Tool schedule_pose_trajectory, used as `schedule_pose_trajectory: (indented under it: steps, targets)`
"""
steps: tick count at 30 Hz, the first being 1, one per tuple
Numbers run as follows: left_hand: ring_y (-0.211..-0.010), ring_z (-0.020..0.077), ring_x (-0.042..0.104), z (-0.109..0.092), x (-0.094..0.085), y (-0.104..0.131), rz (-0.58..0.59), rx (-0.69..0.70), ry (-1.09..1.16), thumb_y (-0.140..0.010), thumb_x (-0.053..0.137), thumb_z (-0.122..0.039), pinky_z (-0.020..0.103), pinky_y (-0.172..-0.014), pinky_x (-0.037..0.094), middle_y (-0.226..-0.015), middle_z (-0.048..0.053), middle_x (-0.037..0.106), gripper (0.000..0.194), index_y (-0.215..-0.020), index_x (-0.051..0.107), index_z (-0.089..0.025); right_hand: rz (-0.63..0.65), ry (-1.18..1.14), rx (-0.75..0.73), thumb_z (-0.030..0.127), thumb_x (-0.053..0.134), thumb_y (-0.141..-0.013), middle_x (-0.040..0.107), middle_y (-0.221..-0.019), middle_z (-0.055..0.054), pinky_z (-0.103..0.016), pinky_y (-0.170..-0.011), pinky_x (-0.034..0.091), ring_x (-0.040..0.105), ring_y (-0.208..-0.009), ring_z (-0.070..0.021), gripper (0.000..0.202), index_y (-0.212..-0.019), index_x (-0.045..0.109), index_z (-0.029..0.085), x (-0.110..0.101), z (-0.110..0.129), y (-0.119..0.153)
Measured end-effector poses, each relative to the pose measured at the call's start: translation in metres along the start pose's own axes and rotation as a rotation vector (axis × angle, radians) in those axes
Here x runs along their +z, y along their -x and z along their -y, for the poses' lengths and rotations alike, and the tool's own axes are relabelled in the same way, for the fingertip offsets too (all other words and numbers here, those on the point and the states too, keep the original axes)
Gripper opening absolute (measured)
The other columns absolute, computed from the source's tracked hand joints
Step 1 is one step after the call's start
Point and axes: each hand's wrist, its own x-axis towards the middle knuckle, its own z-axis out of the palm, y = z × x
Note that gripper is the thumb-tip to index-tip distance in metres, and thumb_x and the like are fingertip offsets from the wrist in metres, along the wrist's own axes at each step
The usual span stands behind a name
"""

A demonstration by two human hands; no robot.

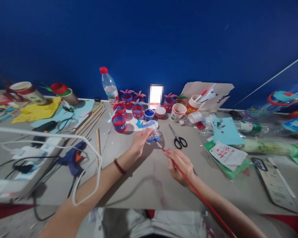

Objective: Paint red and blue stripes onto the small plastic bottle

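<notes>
My left hand grips a clear plastic bottle piece partly coated in blue paint. A long red-handled paintbrush is pinched in my right hand, its tip at the lower edge of the bottle piece. Just beyond stand an open jar of blue paint and a white-lidded jar. Several red and blue painted cups with faces cluster behind my left hand. Blue cut paper lies beside the bottle piece, and black-handled scissors rest to its right.
To the left are a power strip with looping white cable, a blue glue gun and wooden sticks. A red-capped bottle stands at the back. Plastic bottles, blue paper and a phone lie right.
</notes>
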Motion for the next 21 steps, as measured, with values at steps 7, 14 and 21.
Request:
schedule_pose_trajectory:
  steps: [7, 14, 21]
  targets:
    - [-0.082, 0.0178, 0.066, 0.0018, -0.0021, -0.0016, -0.001, -0.01, 0.007, -0.064, 0.087, -0.05, 0.034, -0.084, 0.049, -0.085, 0.007, 0.075, 0.044, -0.084, 0.076, -0.012, -0.02, -0.025, -0.023, 0.001, 0.049, -0.085, 0.073, -0.089, -0.01, -0.034, -0.072, 0.062, 0.071, -0.081, -0.0203, 0.036, -0.113, 0.063, 0.018, -0.0002, 0.0, 0.0007]
    - [-0.077, 0.0168, 0.066, 0.0005, -0.0006, -0.0003, -0.034, -0.03, 0.007, -0.06, 0.09, -0.048, 0.033, -0.08, 0.048, -0.082, 0.006, 0.075, 0.044, -0.082, 0.075, -0.012, 0.023, -0.008, -0.019, 0.001, 0.048, -0.085, 0.073, -0.09, -0.01, -0.036, -0.073, 0.062, 0.072, -0.083, -0.0214, 0.039, -0.116, 0.063, 0.019, 0.0, -0.0009, 0.0015]
    - [-0.079, 0.0176, 0.067, 0.0016, -0.0017, -0.0008, -0.01, -0.02, 0.005, -0.066, 0.087, -0.044, 0.032, -0.081, 0.048, -0.085, 0.008, 0.075, 0.039, -0.085, 0.075, -0.012, 0.029, -0.016, -0.012, 0.004, 0.048, -0.086, 0.074, -0.093, -0.011, -0.038, -0.077, 0.063, 0.073, -0.087, -0.0229, 0.041, -0.12, 0.062, 0.02, -0.0005, -0.0007, 0.0016]
